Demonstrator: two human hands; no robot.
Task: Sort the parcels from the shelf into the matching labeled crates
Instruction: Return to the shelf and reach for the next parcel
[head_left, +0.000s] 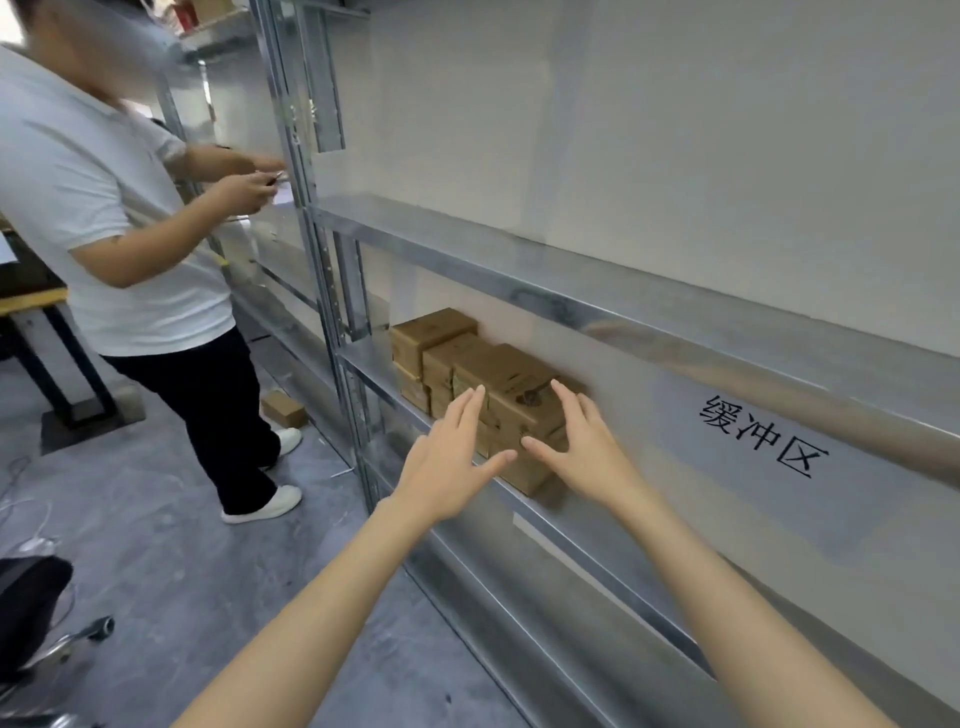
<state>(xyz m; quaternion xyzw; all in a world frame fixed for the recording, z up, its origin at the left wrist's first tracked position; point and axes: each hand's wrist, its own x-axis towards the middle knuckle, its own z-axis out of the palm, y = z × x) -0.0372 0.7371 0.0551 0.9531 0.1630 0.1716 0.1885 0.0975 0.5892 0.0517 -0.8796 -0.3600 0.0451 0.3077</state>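
Several brown cardboard parcels (514, 384) stand stacked in a row on a low level of the metal shelf (566, 525). My left hand (449, 460) reaches in at the left of the nearest parcel, fingers straight, thumb spread. My right hand (587, 441) is held at that parcel's right side, fingers straight, thumb pointing left across its front. Whether either hand touches the cardboard I cannot tell. No crates are in view.
Another person in a white shirt (93, 208) stands to the left at the neighbouring shelf bay. One small box (283, 409) lies on the grey floor near their feet. A black office chair (31, 608) sits at lower left. The shelf beam carries black printed characters (761, 436).
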